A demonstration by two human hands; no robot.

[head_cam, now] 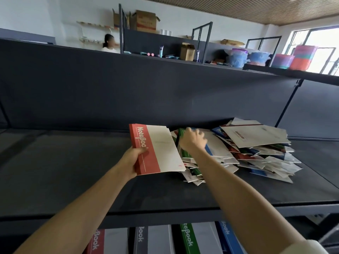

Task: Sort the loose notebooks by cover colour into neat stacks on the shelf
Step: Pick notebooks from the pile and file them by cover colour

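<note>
My left hand (pixel 133 160) grips a small bundle of red-spined notebooks (pixel 157 149) by the lower left edge, held just above the dark shelf (pixel 64 167). To its right lies a messy pile of loose notebooks (pixel 256 153) with red, green, blue and dark spines. My right hand (pixel 192 139) reaches into the left end of that pile and its fingers curl round a green-spined notebook (pixel 181 133). On the shelf below stand neat stacks: red (pixel 96 242), grey (pixel 141 239), green (pixel 189 239) and blue (pixel 226 233).
The shelf's dark back panel (pixel 146 92) rises behind the pile. A metal upright (pixel 288 105) stands at the right. Farther shelves hold cardboard boxes (pixel 146 21) and coloured plastic tubs (pixel 300 57). A person (pixel 109 44) sits far back.
</note>
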